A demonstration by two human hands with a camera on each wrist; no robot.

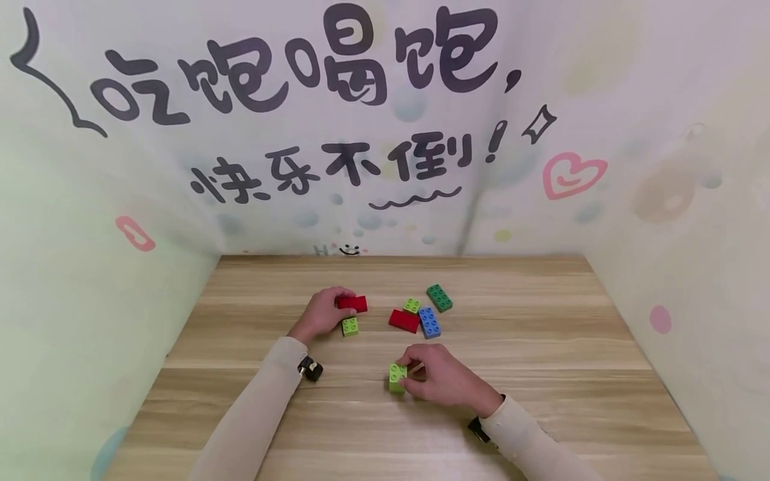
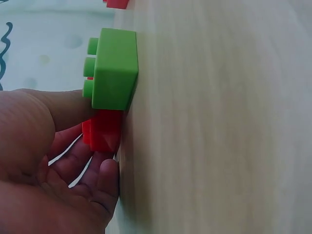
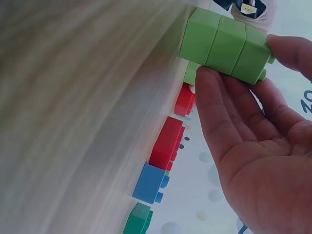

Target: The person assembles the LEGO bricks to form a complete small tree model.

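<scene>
At the left of the table, my left hand [image 1: 325, 312] grips a red brick [image 1: 356, 304] between thumb and fingers. A light green brick [image 1: 350, 326] stands just in front of that red one, and in the left wrist view this green brick [image 2: 117, 70] partly covers the red brick [image 2: 106, 131]. Nearer the front, my right hand [image 1: 444, 377] holds a light green stack [image 1: 396, 377] by its right side. Three bricks on top of each other make up this stack [image 3: 224, 46] in the right wrist view. Its base is close to the tabletop; whether it touches cannot be told.
Right of the left hand lie another red brick [image 1: 404, 321], a small light green brick [image 1: 412, 305] and a blue brick [image 1: 430, 323], close together. A dark green brick [image 1: 440, 298] lies behind them. A printed wall [image 1: 289, 227] borders the wooden table [image 1: 523, 300] at the back.
</scene>
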